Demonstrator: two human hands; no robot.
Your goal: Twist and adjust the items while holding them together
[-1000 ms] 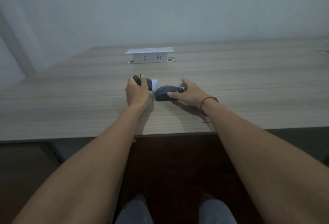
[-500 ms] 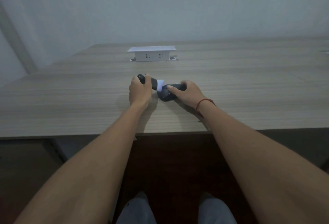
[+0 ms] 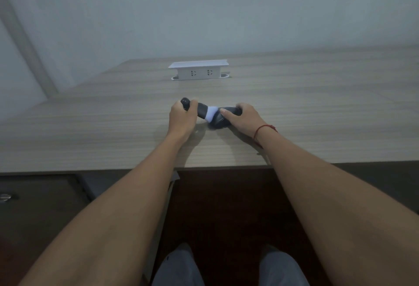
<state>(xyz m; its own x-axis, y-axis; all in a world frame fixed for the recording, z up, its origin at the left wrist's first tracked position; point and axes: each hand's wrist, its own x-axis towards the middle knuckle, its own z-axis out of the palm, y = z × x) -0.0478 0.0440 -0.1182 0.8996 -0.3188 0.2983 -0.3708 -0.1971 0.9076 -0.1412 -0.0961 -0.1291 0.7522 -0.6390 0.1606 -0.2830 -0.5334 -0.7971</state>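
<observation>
My left hand (image 3: 181, 118) grips the black handle of a brush (image 3: 201, 111) whose white bristle head touches a dark computer mouse (image 3: 218, 121). The mouse lies on the wooden table (image 3: 317, 113), tilted up on its side. My right hand (image 3: 242, 117) holds the mouse, thumb on the near side and fingers curled over the far side. A red string sits round my right wrist. Part of the mouse is hidden under my right hand.
A white pop-up socket box (image 3: 198, 70) stands on the table farther back, in line with my hands. The table's front edge runs just below my forearms. A dark drawer unit (image 3: 34, 206) sits under the table at the left. My knees show at the bottom.
The brush head has moved right onto the mouse. My right hand has closed round the mouse and tipped it up. Both hands sit closer together.
</observation>
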